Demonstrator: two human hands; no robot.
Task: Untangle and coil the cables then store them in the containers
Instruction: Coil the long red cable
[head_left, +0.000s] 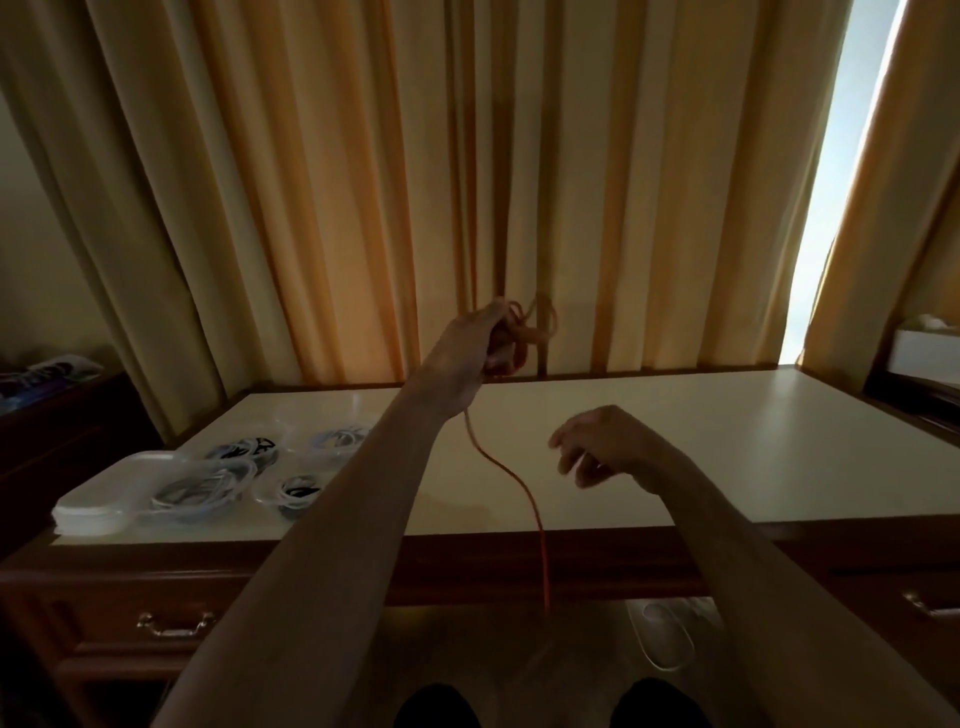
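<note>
Left hand: the left hand (480, 338) is raised above the back edge of the counter, fingers curled round a bunch of loops of a thin orange cable (524, 327).
Orange cable: the gathered loops stick out to the right of the left hand, in front of the curtain; one strand drops from under that hand, curves down across the counter top, passes over its front edge and hangs toward the floor.
Right hand: the right hand (602, 444) hovers over the middle of the counter, lower than the left, fingers loosely bent and holding nothing; it is near the hanging strand but apart from it.
Counter: a pale cream top (727, 452) on a dark wooden cabinet with brass drawer handles (174, 623).
Containers: four clear plastic containers (200, 491) sit together at the left end of the counter, each with coiled cables inside, white and dark ones.
Lids: a stack of white plastic lids (101, 504) lies just left of the containers, at the counter's front left corner.
Curtain: long orange-tan curtains (311, 182) hang behind the counter, with a bright gap at the right.
</note>
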